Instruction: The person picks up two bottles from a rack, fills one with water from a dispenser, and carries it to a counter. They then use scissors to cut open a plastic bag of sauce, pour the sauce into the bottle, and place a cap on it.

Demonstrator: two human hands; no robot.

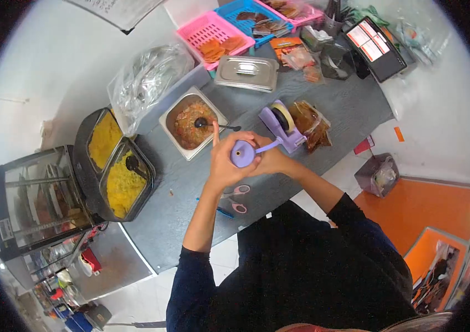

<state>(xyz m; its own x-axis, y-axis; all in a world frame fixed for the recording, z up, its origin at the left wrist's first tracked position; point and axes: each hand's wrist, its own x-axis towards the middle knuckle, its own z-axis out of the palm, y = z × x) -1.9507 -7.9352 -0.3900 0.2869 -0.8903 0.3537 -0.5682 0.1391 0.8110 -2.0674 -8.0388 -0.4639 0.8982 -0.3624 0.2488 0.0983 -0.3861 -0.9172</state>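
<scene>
Held up over the table's front edge is a lavender funnel (243, 154), its round mouth facing me and a small hole at its centre. My left hand (224, 164) wraps round it from the left, thumb sticking up. From the right, my right hand (274, 161) closes round its far side, with most of its fingers hidden. The funnel's flat handle (270, 146) points right, past my right hand. Whatever is below the funnel cannot be seen. Just beyond stand a purple tape dispenser (282, 128) and bags of brown sauce (317, 131).
A steel pan of chopped filling (188, 133) with a black ladle (201, 123) stands left of my hands. Pink-handled scissors (238, 199) lie nearby. At left is a black tray of yellow food (126, 191). Behind are a lidded steel pan (246, 73), baskets (206, 34) and a tablet (375, 48).
</scene>
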